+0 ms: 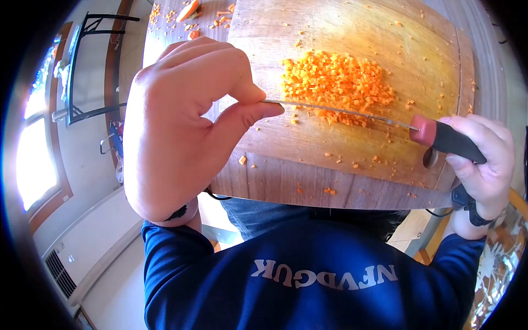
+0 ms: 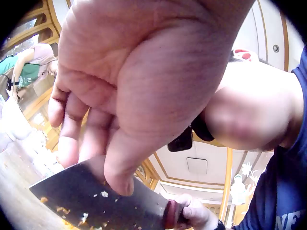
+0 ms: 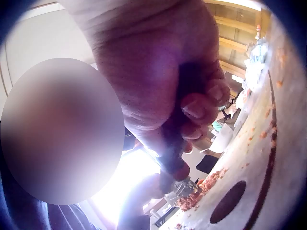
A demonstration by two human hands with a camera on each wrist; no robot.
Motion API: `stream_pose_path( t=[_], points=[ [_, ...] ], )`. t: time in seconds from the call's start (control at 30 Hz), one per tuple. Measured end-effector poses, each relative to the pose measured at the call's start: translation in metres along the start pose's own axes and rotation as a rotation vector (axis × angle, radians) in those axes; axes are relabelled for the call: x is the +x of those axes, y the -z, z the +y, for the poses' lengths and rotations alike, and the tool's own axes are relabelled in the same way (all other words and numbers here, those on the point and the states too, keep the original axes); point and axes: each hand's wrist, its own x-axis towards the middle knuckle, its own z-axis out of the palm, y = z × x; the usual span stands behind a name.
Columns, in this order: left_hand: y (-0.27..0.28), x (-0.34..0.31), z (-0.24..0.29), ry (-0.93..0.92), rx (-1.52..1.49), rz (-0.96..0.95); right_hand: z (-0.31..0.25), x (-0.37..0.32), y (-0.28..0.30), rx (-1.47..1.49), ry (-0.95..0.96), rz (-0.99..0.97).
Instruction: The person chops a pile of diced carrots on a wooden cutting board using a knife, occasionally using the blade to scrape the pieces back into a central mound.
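Observation:
My right hand (image 1: pixel 487 157) grips the black and red handle of a kitchen knife (image 1: pixel 459 142) at the right of the head view. The tip end of its blade is pinched between the thumb and fingers of my left hand (image 1: pixel 181 110). In the left wrist view the broad blade (image 2: pixel 96 203) shows orange and pale bits stuck to its side. A heap of finely chopped carrot (image 1: pixel 335 77) lies on the wooden cutting board (image 1: pixel 264 49), and the blade crosses over its near side. In the right wrist view, curled fingers (image 3: pixel 194 109) wrap the dark handle.
Under the board is a wood-grain table (image 1: pixel 258 181), its near edge close to my body. Carrot crumbs dot the board and table. A larger carrot piece (image 1: pixel 188 10) lies at the far left. Another person (image 2: pixel 31 67) stands in the left wrist view's background.

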Motion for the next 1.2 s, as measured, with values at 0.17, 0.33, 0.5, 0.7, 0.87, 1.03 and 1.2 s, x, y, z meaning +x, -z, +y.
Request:
stream_pose_path(
  t=[0.17, 0.33, 0.5, 0.7, 0.87, 1.03, 1.2],
  points=[
    [0.002, 0.002, 0.002, 0.032, 0.027, -0.070, -0.003, 0.001, -0.007, 0.033, -0.035, 0.019],
    [0.000, 0.003, 0.001, 0.043, 0.016, -0.081, -0.001, -0.001, -0.010, 0.041, -0.063, 0.050],
    [0.004, 0.001, 0.003, 0.057, -0.028, 0.000, 0.000, 0.000, 0.000, -0.045, 0.031, 0.053],
    [0.003, -0.001, 0.002, 0.008, -0.007, -0.056, 0.000, -0.002, 0.001, -0.005, 0.013, -0.007],
    [0.001, 0.001, -0.002, -0.029, 0.016, -0.087, -0.001, 0.001, -0.003, 0.015, -0.013, -0.013],
    [0.001, 0.003, 0.000, 0.008, 0.031, -0.083, 0.000, -0.002, -0.006, 0.032, -0.049, 0.013],
    [0.005, 0.001, 0.005, 0.029, 0.000, 0.000, 0.000, 0.000, 0.001, -0.052, 0.027, 0.038]
  ],
)
